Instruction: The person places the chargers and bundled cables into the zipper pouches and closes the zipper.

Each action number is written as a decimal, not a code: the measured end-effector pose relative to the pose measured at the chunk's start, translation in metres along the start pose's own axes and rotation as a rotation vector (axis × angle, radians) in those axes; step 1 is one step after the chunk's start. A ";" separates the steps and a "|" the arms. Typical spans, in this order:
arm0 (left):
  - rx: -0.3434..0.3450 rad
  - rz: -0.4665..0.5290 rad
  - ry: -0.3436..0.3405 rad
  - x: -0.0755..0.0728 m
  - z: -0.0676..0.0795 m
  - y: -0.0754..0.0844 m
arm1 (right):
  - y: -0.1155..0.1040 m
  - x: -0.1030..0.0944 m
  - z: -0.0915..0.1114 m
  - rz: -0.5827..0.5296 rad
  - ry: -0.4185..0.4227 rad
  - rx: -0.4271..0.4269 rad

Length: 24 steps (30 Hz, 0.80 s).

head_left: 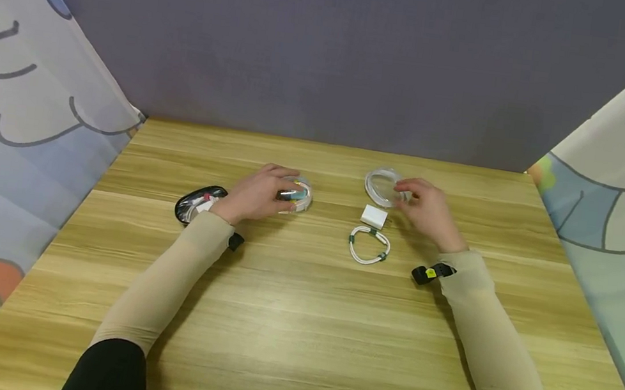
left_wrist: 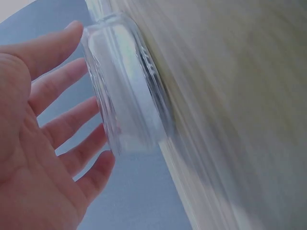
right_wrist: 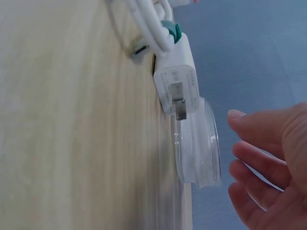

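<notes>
My left hand [head_left: 259, 194] reaches over a round clear plastic case [head_left: 303, 201] with a white cable and coloured bits inside. In the left wrist view the fingers are spread, with fingertips at the face of the clear case [left_wrist: 124, 86]. My right hand [head_left: 430, 213] is beside a second round clear case [head_left: 372, 191]. In the right wrist view a gap shows between its loosely bent fingers and that clear case [right_wrist: 197, 148]. A white charger plug [head_left: 373, 217] lies just in front of the second case. Nearer still is a coiled white cable [head_left: 353, 251] with green ties.
A black oval case [head_left: 184, 206] stands left of my left wrist, holding a white cable and other small items, partly hidden by the forearm. The wooden table [head_left: 286, 321] ends at a grey panel [head_left: 328, 55]. Printed cloths [head_left: 22, 97] flank both sides.
</notes>
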State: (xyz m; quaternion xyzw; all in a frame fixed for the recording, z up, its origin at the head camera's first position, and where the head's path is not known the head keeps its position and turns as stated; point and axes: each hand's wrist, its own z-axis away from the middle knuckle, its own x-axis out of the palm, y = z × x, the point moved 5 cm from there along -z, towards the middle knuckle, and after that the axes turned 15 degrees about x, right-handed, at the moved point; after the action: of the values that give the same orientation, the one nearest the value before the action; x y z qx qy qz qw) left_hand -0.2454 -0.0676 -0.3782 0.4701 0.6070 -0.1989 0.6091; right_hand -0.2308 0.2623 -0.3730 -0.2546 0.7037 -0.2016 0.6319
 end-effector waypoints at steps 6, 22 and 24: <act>0.069 0.025 0.026 0.004 -0.018 0.009 | 0.007 0.005 0.001 0.066 -0.032 -0.001; 0.193 0.076 -0.057 0.031 -0.081 0.044 | 0.008 0.010 -0.003 0.114 -0.040 -0.092; 0.192 0.099 -0.068 0.035 -0.088 0.047 | 0.007 0.011 -0.004 0.108 -0.042 -0.091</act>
State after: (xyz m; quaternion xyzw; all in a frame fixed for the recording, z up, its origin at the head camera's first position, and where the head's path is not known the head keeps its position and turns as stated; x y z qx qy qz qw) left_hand -0.2496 0.0379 -0.3797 0.5486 0.5402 -0.2418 0.5906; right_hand -0.2361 0.2616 -0.3853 -0.2490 0.7113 -0.1296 0.6444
